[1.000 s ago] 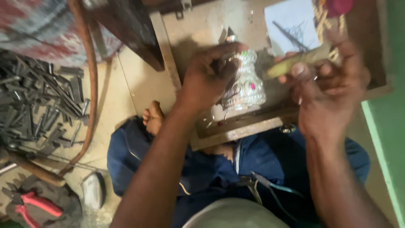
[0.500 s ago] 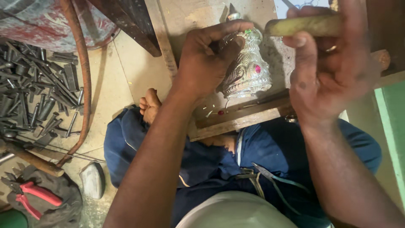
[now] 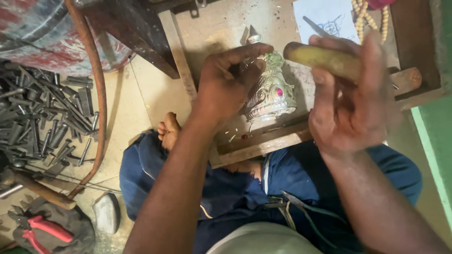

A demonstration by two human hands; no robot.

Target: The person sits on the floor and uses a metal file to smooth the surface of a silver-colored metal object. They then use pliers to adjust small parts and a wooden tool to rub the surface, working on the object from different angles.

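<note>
An ornate silver crown-shaped piece point(image 3: 272, 94) with a red stone stands on a low wooden workboard point(image 3: 263, 146). My left hand point(image 3: 226, 84) grips its upper left side, fingers curled over the top. My right hand point(image 3: 351, 101) is raised to the right of the piece and is closed around a yellowish wooden tool handle point(image 3: 322, 60) that points left toward it. The tool's working end is hidden. A small red stone point(image 3: 244, 137) lies on the board near the piece's base.
A heap of dark metal punches point(image 3: 42, 117) lies on the floor at left. Red-handled pliers point(image 3: 40, 230) rest at bottom left, beside a wooden handle point(image 3: 42, 190). A paper sketch point(image 3: 325, 21) and a bead string point(image 3: 369, 19) sit at the board's far side.
My right hand with the handle has lifted and come nearer the camera. My left hand keeps its hold on the silver piece, which now stands slightly lower in view.
</note>
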